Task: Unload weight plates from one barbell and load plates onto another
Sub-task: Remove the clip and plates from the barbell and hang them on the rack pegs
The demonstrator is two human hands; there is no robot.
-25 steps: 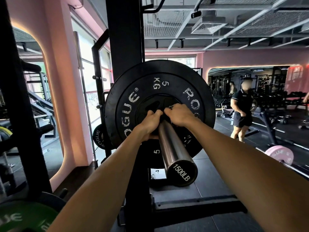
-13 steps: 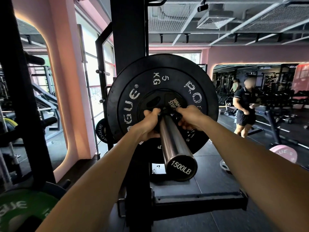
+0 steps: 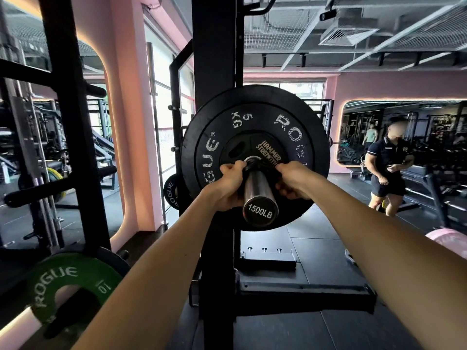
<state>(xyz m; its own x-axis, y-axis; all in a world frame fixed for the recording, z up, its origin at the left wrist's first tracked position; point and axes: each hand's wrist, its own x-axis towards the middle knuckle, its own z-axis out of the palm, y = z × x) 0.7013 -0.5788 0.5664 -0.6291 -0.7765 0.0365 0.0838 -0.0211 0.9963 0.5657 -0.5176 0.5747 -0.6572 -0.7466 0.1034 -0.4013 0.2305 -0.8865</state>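
**Sliding the small plate off the sleeve**

Gripping now: my left hand curls over the left edge of the small Hammer Strength plate, my right hand clamps its right edge, the barbell sleeve running between my wrists. Behind it sits the big black 5 kg Rogue plate, flush against the rack upright. I reckon the trick is pulling evenly on both sides, straight along the sleeve toward the end cap, so the plate doesn't cock and bind. Down at my lower left, a green plate waits on a pink bar.
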